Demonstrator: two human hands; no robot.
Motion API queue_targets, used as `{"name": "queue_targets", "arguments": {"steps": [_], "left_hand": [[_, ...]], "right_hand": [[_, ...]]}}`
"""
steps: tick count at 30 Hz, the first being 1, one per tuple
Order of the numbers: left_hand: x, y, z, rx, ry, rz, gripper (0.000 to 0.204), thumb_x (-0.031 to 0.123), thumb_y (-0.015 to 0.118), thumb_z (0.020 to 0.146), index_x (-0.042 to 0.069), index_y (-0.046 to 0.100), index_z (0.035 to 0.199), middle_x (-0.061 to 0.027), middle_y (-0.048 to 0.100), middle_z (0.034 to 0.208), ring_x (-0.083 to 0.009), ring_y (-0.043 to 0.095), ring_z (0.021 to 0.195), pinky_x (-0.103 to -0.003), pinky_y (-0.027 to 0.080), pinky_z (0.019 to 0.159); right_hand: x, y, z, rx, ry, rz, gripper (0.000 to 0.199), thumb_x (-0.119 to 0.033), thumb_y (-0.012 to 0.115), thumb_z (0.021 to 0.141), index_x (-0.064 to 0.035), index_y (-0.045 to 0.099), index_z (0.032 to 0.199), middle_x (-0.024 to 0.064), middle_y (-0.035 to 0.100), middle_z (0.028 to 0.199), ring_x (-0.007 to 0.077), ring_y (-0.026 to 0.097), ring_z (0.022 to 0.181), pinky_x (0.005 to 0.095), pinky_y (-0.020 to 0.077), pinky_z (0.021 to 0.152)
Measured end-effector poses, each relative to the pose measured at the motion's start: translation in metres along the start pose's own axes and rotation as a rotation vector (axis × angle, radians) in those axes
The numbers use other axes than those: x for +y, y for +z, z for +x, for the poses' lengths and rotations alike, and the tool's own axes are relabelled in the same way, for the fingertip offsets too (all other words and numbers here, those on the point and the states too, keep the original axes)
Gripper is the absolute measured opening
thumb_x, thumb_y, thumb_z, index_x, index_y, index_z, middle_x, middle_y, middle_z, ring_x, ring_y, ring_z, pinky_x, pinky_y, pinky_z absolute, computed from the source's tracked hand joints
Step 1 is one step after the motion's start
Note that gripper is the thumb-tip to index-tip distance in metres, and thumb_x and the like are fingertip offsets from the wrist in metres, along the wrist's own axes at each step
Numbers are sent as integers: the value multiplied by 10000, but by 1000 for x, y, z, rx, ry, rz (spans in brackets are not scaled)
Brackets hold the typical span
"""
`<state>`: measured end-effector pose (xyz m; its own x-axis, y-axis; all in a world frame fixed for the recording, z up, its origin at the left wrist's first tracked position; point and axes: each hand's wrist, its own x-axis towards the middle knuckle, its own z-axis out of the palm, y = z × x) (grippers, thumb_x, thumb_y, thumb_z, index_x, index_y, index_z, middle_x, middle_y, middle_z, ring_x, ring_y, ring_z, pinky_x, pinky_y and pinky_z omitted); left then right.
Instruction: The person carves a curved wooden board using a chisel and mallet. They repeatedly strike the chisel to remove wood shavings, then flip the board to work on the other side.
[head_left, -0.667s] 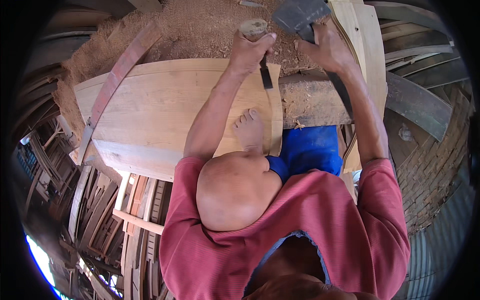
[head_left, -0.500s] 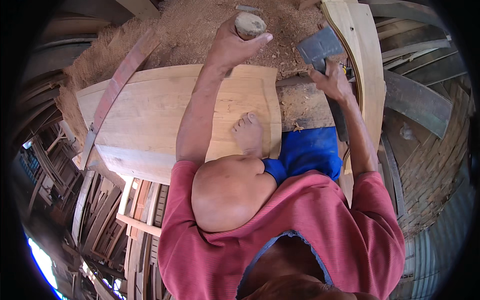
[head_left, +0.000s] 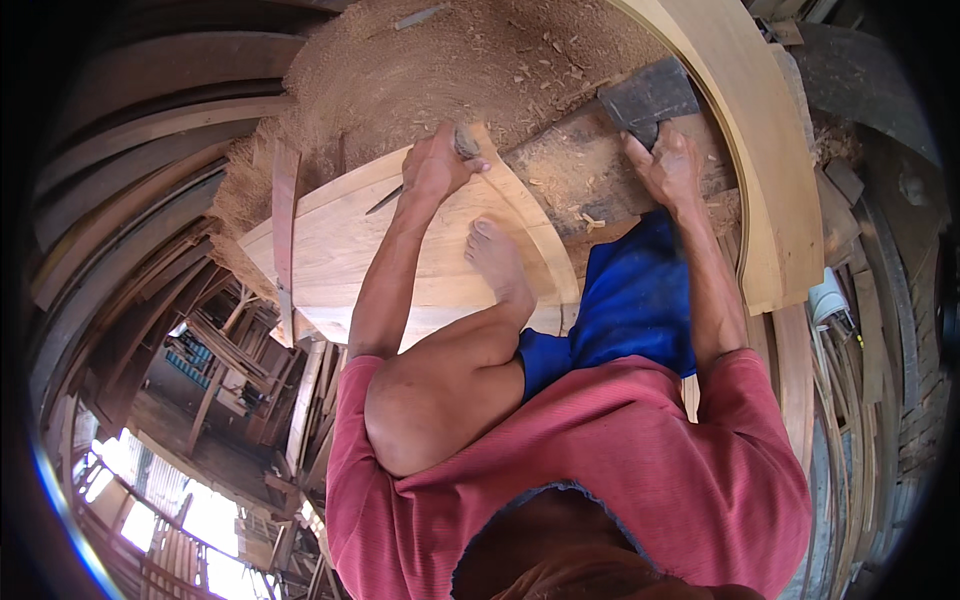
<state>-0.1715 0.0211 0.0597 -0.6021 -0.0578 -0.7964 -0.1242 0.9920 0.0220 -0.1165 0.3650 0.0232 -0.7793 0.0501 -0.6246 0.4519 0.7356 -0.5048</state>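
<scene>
Head view is showing my left hand (head_left: 437,165) closing around a chisel (head_left: 462,143) on the stiff plank (head_left: 340,240), while my right hand (head_left: 665,165) is gripping the heavy hatchet (head_left: 650,95) near its head.

Sawdust-heaped floor (head_left: 420,60), stacked curved planks (head_left: 120,200), daylight through lower-left openings (head_left: 190,510)

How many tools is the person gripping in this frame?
2: the left hand is wrapped around a chisel on the wooden panel; the right hand holds a hatchet over the sawdust. None seem hidden.
</scene>
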Motion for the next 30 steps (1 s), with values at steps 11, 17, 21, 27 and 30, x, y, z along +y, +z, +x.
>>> {"name": "queue_targets", "arguments": {"steps": [11,17,21,27,30], "left_hand": [[11,-24,19,-90,156,0,343,274,874,809,90,734,1064,-169,761,974,-367,736,947,-441,563,814],[17,-39,27,-188,234,8,259,159,814,809,109,733,1050,-150,758,956,-342,734,898,-419,554,808],[5,-45,31,146,212,-105,215,137,819,807,73,730,992,-136,762,926,-267,733,868,-379,564,791],[29,-105,-8,470,235,-853,311,249,889,852,27,698,956,-40,723,842,-140,691,723,-301,571,687],[24,-84,-12,355,406,-1474,195,157,826,906,80,653,954,-33,654,789,-141,636,665,-297,532,605]], "right_hand": [[19,11,5,198,-21,311,490,-429,775,866,46,688,949,254,719,795,420,718,749,497,563,692],[24,18,7,266,-46,469,500,-428,780,866,54,694,964,253,718,811,409,719,762,473,571,730],[13,5,6,176,41,454,492,-415,775,866,57,699,984,266,726,861,393,732,814,452,569,753],[26,22,15,221,22,394,487,-394,764,862,65,706,1016,237,740,883,374,727,820,443,561,766],[4,-2,11,86,49,369,467,-369,756,858,65,709,1024,222,751,901,357,733,854,438,559,795]]}}
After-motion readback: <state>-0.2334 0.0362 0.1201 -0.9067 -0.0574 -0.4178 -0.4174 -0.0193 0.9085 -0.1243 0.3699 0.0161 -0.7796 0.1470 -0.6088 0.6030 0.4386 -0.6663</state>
